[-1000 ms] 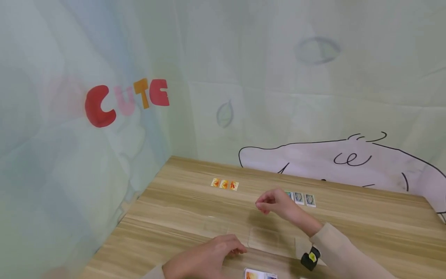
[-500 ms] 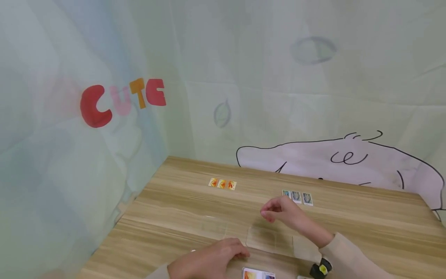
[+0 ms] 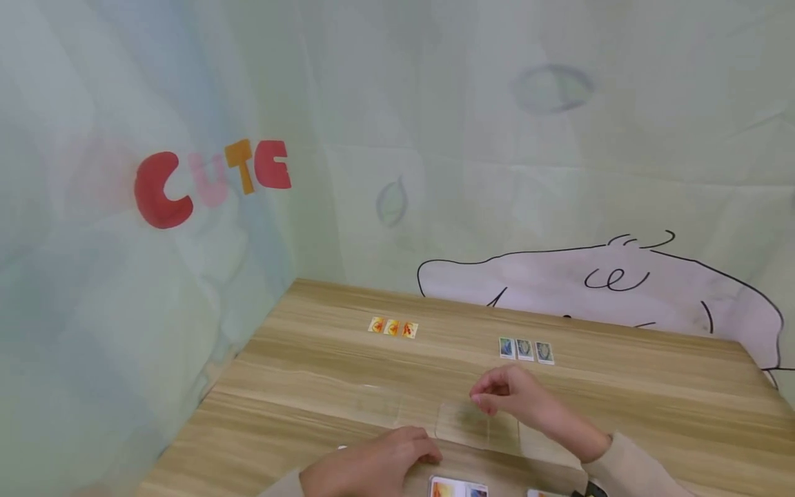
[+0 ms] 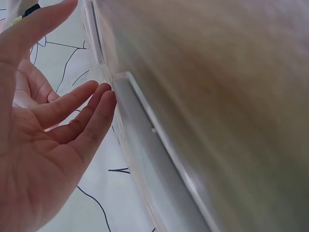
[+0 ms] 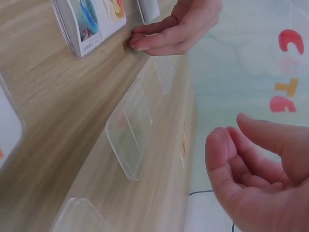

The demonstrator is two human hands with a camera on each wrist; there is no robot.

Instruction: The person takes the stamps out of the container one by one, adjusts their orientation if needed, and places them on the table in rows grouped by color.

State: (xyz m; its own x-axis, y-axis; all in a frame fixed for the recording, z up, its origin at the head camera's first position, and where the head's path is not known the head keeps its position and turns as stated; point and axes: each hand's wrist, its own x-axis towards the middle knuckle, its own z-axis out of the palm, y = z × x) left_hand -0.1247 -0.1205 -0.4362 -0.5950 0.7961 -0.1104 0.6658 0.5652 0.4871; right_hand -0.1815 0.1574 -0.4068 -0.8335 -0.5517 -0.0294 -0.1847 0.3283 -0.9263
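My left hand (image 3: 379, 461) rests low over the front of the wooden table, fingers relaxed and holding nothing. Beside its fingertips, in the left wrist view, runs the edge of a flat case (image 4: 149, 140). In the head view a clear case with orange and blue cards (image 3: 458, 487) lies just right of that hand. My right hand (image 3: 518, 400) hovers over the table, its fingers loosely curled and the thumb apart, with nothing between them. Beneath it lies a transparent plastic rectangle (image 3: 461, 424), which also shows in the right wrist view as a clear rounded plate (image 5: 130, 133).
Three orange picture cards (image 3: 393, 327) lie in a row at the back left, three blue-grey cards (image 3: 525, 350) further right. Other clear rectangles lie left (image 3: 375, 406) and right (image 3: 546, 447). Another case (image 3: 543, 493) shows at the bottom edge. Printed cloth walls (image 3: 528, 172) border the table.
My right hand has drawn back from beside the blue-grey cards towards me and slightly right, uncovering the whole row. My left hand has hardly moved, and the head view has shifted slightly.
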